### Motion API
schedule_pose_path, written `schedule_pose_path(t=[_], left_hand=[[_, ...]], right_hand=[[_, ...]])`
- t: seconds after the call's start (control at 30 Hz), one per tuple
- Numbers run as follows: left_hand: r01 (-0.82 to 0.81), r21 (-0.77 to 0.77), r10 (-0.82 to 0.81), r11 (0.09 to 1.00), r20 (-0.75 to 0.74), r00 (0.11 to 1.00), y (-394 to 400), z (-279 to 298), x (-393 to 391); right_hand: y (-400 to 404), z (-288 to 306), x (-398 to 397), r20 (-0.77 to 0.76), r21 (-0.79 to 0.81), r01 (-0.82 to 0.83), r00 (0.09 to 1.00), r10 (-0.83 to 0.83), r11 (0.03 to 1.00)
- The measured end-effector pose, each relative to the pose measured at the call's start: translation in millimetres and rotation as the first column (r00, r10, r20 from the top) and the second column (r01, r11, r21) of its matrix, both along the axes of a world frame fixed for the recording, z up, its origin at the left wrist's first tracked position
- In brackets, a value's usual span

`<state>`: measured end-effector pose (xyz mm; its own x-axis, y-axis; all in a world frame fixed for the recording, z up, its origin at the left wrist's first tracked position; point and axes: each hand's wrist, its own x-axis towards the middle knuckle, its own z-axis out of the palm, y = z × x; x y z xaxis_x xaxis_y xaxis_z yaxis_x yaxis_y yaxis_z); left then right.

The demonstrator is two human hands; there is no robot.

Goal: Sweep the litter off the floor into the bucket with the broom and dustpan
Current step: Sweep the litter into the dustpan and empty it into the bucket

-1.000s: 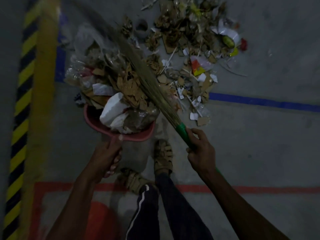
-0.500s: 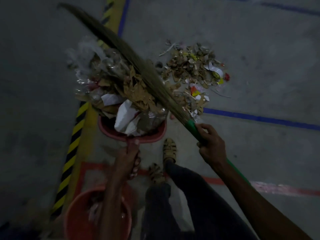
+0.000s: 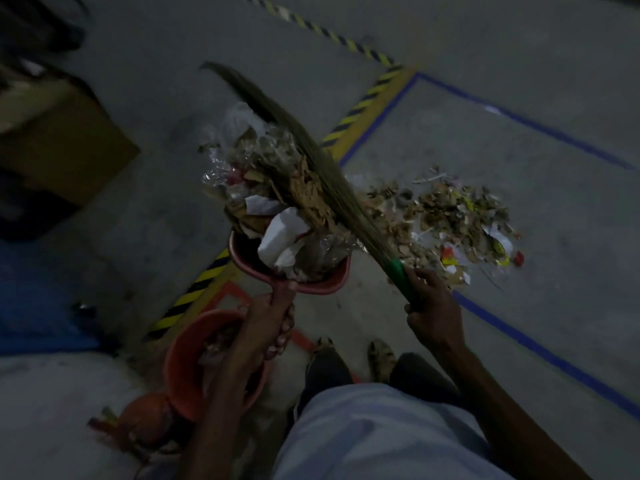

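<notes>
My left hand [image 3: 268, 322] grips the handle of a red dustpan [image 3: 325, 280], lifted off the floor and heaped with paper, plastic wrap and cardboard scraps [image 3: 277, 202]. My right hand [image 3: 431, 303] holds the green grip of a grass broom [image 3: 311, 154], whose bristles lie across the heap on the pan. An orange bucket [image 3: 180, 362] with some litter inside stands on the floor below my left forearm. A pile of litter [image 3: 450, 220] lies on the floor to the right of the pan.
Yellow-black hazard tape [image 3: 360, 109] and blue floor lines [image 3: 540, 351] cross the grey concrete. A cardboard box [image 3: 65, 140] sits at the left, with blue material [image 3: 38, 299] below it. My feet in sandals [image 3: 381, 358] stand beside the bucket.
The loaded dustpan, with the broom pressed on top, has risen and swung left away from the floor pile. The view turned left, bringing the orange bucket fully into sight under my left arm.
</notes>
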<state>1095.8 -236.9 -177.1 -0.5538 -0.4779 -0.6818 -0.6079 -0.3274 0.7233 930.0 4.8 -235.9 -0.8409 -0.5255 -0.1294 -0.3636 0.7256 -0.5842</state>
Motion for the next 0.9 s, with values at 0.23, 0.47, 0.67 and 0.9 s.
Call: schedule_pose_path(t=[0.23, 0.47, 0.67, 0.9], left_hand=[[-0.29, -0.019, 0.291, 0.957, 0.063, 0.955, 67, 22, 38], [-0.566, -0.104, 0.574, 0.818, 0.076, 0.815, 118, 20, 74], [-0.72, -0.078, 0.723, 0.69, 0.027, 0.69, 132, 5, 109], [-0.834, 0.008, 0.833, 0.552, 0.045, 0.552, 127, -28, 147]], right_hand=[[7, 26, -18, -0.01, 0.027, -0.266, 0.964, 0.267, 0.963], [-11, 33, -23, 0.001, -0.006, -0.517, 0.856, 0.517, 0.856], [-56, 23, -14, -0.039, 0.059, -0.724, 0.686, 0.726, 0.687], [-114, -2, 25, 0.018, 0.094, -0.882, 0.466, 0.885, 0.463]])
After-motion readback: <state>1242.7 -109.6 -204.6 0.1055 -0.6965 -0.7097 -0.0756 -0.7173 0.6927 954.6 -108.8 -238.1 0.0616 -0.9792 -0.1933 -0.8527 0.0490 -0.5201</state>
